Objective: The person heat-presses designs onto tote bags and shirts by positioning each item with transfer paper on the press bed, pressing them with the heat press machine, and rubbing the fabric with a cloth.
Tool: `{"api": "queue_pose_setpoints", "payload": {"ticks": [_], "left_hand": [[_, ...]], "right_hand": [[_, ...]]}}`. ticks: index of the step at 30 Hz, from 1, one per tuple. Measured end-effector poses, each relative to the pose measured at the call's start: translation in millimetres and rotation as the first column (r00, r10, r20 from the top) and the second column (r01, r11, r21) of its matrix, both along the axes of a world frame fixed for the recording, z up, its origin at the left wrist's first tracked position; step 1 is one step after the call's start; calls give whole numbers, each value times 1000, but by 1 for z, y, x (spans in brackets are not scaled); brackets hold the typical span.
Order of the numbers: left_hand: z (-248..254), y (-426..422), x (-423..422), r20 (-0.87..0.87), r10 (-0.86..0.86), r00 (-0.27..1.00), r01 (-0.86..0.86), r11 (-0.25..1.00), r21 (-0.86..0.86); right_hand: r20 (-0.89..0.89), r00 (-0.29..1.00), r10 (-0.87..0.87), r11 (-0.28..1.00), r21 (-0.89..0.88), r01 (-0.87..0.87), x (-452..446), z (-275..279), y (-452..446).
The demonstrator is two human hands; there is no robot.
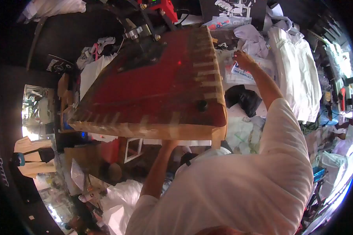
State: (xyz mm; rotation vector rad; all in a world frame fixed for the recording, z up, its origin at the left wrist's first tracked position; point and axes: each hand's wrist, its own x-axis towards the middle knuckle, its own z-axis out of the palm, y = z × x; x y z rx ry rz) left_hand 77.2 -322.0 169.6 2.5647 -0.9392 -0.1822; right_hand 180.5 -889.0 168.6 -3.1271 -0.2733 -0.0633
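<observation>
A large red heat press (153, 78) with brown taped edges fills the middle of the view. My left hand (169, 144) is at its front edge, beside a white sheet (192, 143) that shows below the press; the fingers are hidden under the edge. To the right of the press, my right hand (242, 59) is over a printed plastic bag (239, 76), its fingers bent together. Whatever they hold, if anything, is too small to make out. A black cloth or bag (245, 101) lies nearer to me.
A stack of white fabric (296, 74) lies at the right. Crumpled white material (253, 41) is behind my right hand. A metal lever mechanism (139, 33) rises above the press. White paper or plastic (119, 203) is bunched at the lower left.
</observation>
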Motion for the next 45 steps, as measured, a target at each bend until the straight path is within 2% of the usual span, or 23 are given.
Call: {"api": "queue_pose_setpoints", "payload": {"ticks": [4,11,14,16,17,19,20,21,23,24,25,26,27,29,30,32,33,34,35,36,38,41,45], "left_hand": [[1,-4,1,56,18,998,-16,1000,-26],[-50,20,2,26,-6,1000,4,998,56],[-15,1,5,58,-14,998,17,999,-40],[-1,-10,3,140,22,990,-3,991,-134],[2,-11,3,20,57,998,-56,998,-33],[19,-16,4,-104,132,986,-126,990,65],[40,-24,4,57,84,995,-87,995,39],[53,-30,6,219,38,975,-43,999,18],[62,-33,3,184,107,977,-113,993,23],[62,-32,3,161,121,980,-132,989,60],[60,-30,2,161,128,979,-138,989,51],[58,-29,2,164,111,980,-118,993,31],[55,-26,2,168,91,981,-95,995,10],[68,-23,1,200,48,979,-52,998,18],[94,-31,-2,-66,124,990,-114,983,142],[33,-17,-4,-523,9,852,-196,932,-304],[39,-16,-2,-518,3,855,-192,930,-313],[49,-17,0,-142,51,989,-78,977,-196],[55,-17,0,253,32,967,-23,999,-37],[55,-16,1,204,24,979,-9,997,-74],[54,-14,3,208,17,978,-2,997,-72],[53,-11,2,224,11,975,4,998,-68],[60,-10,5,158,18,987,-9,998,-57]], "right_hand": [[28,998,-62,987,151,57,-21,10,3],[43,989,-143,981,140,135,-30,11,6],[149,977,-152,985,108,136,-24,15,-6],[48,973,-225,972,77,221,-21,18,-15],[-28,966,-257,962,92,258,-28,51,-2],[-102,981,-165,981,86,174,-52,94,37],[-166,981,-103,990,78,117,-56,107,50],[-138,990,-13,954,296,53,-83,126,98],[-67,980,188,735,672,-95,-136,165,194],[-143,943,300,939,216,-266,-144,204,234],[-348,833,430,887,337,-317,-143,266,280],[-219,755,618,590,765,-261,-141,263,296],[-111,787,607,449,865,-224,-141,273,314],[16,933,358,420,890,-177,-125,261,340],[17,937,349,435,882,-178,-112,234,343],[-172,976,-134,-92,983,161,-83,158,351],[-165,977,-137,-84,984,155,-76,136,353],[-248,929,-275,-174,963,206,-69,116,352],[-340,853,-397,-273,931,244,-68,98,351],[-342,851,-400,-269,931,247,-71,82,352],[-304,669,-678,131,846,517,-71,58,347],[-349,589,-729,46,834,551,-69,35,335],[-316,552,-772,124,776,618,-78,79,346]]}}
